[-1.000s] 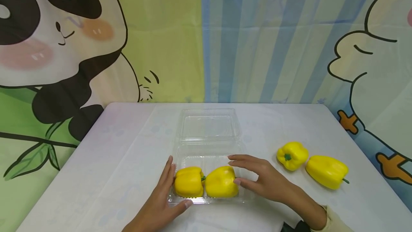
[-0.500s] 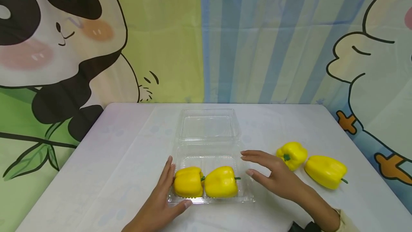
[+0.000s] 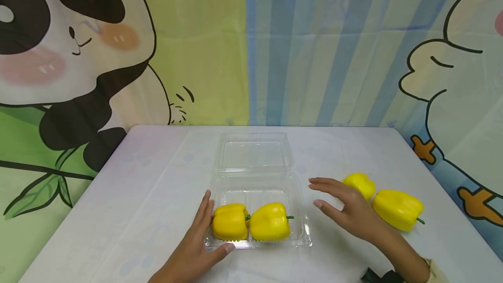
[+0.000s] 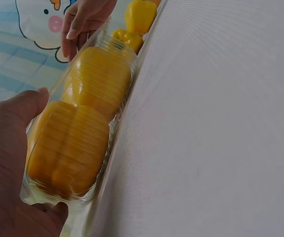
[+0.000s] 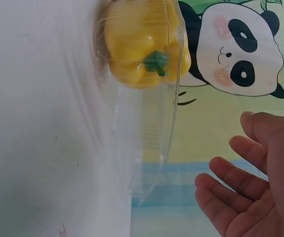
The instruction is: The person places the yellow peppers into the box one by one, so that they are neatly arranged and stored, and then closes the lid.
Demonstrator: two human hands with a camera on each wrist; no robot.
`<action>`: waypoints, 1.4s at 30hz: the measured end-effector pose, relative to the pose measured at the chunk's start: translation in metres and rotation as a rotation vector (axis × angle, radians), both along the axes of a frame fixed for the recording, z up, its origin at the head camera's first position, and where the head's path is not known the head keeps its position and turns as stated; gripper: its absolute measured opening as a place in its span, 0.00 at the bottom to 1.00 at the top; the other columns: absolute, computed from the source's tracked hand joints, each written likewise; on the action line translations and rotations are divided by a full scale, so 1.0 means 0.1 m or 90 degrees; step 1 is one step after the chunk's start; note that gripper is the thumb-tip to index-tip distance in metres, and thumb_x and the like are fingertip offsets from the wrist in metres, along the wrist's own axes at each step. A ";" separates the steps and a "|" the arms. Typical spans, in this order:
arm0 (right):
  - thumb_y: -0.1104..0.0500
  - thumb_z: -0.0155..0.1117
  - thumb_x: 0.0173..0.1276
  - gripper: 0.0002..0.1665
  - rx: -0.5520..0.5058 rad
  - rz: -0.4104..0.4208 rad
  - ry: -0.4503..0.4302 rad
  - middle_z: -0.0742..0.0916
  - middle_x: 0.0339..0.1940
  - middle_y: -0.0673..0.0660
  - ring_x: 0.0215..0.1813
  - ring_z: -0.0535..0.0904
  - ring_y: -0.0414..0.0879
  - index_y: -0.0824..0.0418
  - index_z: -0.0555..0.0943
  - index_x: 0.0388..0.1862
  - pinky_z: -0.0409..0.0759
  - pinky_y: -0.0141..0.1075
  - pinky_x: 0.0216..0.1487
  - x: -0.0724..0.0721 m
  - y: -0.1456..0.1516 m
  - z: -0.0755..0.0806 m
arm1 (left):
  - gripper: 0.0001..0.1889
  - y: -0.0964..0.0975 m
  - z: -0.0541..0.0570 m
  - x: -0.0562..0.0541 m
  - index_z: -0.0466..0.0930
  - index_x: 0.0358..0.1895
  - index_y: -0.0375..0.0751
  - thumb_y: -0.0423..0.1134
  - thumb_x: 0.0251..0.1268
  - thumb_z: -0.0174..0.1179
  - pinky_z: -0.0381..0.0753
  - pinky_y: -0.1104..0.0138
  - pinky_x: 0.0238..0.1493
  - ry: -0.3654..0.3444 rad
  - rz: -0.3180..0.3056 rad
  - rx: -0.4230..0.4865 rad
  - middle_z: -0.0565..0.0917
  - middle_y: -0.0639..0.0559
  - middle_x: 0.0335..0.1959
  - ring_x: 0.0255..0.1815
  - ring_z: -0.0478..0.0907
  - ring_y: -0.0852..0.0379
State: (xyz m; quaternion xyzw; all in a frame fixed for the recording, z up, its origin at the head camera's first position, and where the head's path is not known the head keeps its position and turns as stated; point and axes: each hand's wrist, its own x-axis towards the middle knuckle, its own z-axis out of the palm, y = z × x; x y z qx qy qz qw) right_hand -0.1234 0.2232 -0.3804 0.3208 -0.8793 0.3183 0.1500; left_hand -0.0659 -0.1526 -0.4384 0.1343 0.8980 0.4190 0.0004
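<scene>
Two yellow bell peppers with green stems, the left pepper (image 3: pixel 230 222) and the right pepper (image 3: pixel 270 222), lie side by side in a clear plastic clamshell box (image 3: pixel 300 232). Its lid (image 3: pixel 254 152) is folded back on the table. My left hand (image 3: pixel 196 235) rests at the box's left front corner, fingers straight along the side and thumb at the front edge. To the right of the box, my right hand (image 3: pixel 349 208) hovers with spread fingers, holding nothing. In the right wrist view, a gap separates these fingers (image 5: pixel 235 177) from the box.
Two more yellow bell peppers lie on the right of the white-covered table (image 3: pixel 157 195): one pepper (image 3: pixel 360 184) partly behind my right hand, another pepper (image 3: pixel 398 209) with its stem to the right. A cartoon-print curtain (image 3: pixel 204 47) hangs behind.
My right hand has drawn away from the right pepper in the box, moving right towards the loose peppers and now overlapping one. The left hand and the box stay in place.
</scene>
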 end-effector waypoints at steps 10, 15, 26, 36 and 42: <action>0.57 0.71 0.63 0.22 0.034 -0.153 -0.002 0.83 0.57 0.57 0.58 0.78 0.56 0.61 0.81 0.56 0.78 0.53 0.52 -0.04 0.12 -0.02 | 0.58 -0.01 0.00 0.00 0.45 0.77 0.35 0.62 0.53 0.68 0.56 0.53 0.67 0.005 -0.005 0.000 0.35 0.58 0.80 0.77 0.45 0.52; 0.58 0.71 0.63 0.22 0.034 -0.169 0.010 0.83 0.57 0.57 0.58 0.78 0.56 0.62 0.81 0.55 0.77 0.53 0.52 -0.06 0.17 -0.03 | 0.58 -0.01 0.00 0.00 0.45 0.77 0.35 0.62 0.53 0.68 0.56 0.52 0.67 0.004 -0.004 -0.003 0.35 0.58 0.80 0.77 0.46 0.51; 0.59 0.71 0.63 0.22 0.017 -0.219 -0.004 0.82 0.57 0.59 0.59 0.77 0.59 0.63 0.81 0.55 0.75 0.56 0.54 -0.07 0.28 0.03 | 0.58 0.00 0.01 -0.01 0.44 0.78 0.35 0.61 0.53 0.69 0.55 0.53 0.68 -0.010 -0.004 0.001 0.32 0.66 0.79 0.77 0.44 0.53; 0.57 0.68 0.67 0.23 0.012 -0.282 -0.057 0.80 0.59 0.66 0.61 0.73 0.66 0.64 0.78 0.58 0.72 0.63 0.54 -0.05 0.42 0.02 | 0.59 0.00 0.01 -0.01 0.44 0.78 0.36 0.62 0.52 0.69 0.54 0.53 0.68 -0.029 0.000 -0.005 0.33 0.62 0.79 0.77 0.43 0.54; 0.52 0.64 0.69 0.26 0.029 -0.321 -0.080 0.76 0.63 0.67 0.63 0.69 0.68 0.63 0.76 0.61 0.70 0.65 0.55 -0.08 0.52 -0.01 | 0.59 0.00 0.01 0.00 0.43 0.78 0.37 0.62 0.52 0.68 0.54 0.53 0.68 -0.029 0.001 -0.008 0.33 0.62 0.79 0.77 0.43 0.53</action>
